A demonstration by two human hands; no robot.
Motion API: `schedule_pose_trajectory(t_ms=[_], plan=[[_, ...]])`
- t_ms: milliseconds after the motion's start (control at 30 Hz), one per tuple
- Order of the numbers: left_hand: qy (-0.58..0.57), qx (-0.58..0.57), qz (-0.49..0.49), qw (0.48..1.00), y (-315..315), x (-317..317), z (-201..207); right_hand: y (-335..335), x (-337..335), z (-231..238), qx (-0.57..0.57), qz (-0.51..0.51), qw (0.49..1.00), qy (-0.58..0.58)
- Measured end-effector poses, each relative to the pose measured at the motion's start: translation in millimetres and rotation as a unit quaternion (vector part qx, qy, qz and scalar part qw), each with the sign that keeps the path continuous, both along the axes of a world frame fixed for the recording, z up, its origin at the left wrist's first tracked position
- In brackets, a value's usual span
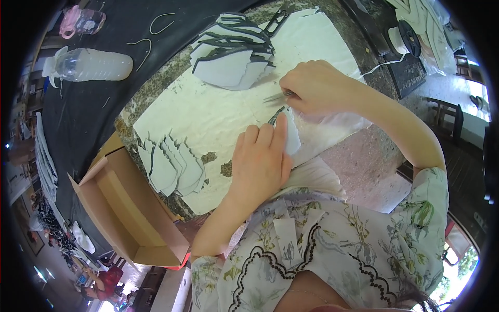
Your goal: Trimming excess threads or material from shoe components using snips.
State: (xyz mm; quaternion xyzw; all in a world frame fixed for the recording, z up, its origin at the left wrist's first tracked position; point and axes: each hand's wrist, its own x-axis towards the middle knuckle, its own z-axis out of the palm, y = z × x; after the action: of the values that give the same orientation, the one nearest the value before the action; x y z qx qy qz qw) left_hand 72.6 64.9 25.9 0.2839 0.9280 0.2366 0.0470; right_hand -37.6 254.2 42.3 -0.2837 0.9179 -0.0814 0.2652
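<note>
My left hand (262, 156) lies over a white cut piece with a dark edge (292, 136) and holds it against the white sheet (228, 117) on the table. Its fingers are close together and hide much of the piece. Just beyond, my right hand (319, 88) is closed around a thin metal tool with pointed tips (273, 98); the fist covers the rest of it. A stack of white pieces with dark edges (223, 67) sits at the sheet's far side. Several similar pieces with jagged ends (174, 164) lie fanned out left of my left hand.
An open cardboard box (130, 203) stands at the table's left edge. On the dark cloth are a cloudy plastic bottle (93, 65) and a pink-lidded cup (82, 22). A black tool (276, 23) lies behind the stack, and a thread spool (403, 39) is at right.
</note>
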Motion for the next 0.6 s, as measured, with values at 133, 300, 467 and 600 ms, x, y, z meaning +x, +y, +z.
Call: schedule_pose_trajectory(t_ms=[133,300,467,600], plan=[[0.031,0.009,0.011,0.999,3.4,5.3,-10.9,24.3,11.3,5.2,-0.134,-0.032,0.954,0.265],[0.079,0.020,0.057,0.995,0.0,20.3,-18.4,13.7,82.3,20.6,-0.216,-0.391,0.891,0.078],[0.115,0.016,0.056,0.992,6.7,20.5,-18.3,3.2,108.5,-15.0,-0.174,-0.351,0.911,0.130],[0.122,0.011,0.059,0.991,6.6,21.8,-19.1,-10.6,95.4,-20.6,-0.205,-0.360,0.900,0.138]])
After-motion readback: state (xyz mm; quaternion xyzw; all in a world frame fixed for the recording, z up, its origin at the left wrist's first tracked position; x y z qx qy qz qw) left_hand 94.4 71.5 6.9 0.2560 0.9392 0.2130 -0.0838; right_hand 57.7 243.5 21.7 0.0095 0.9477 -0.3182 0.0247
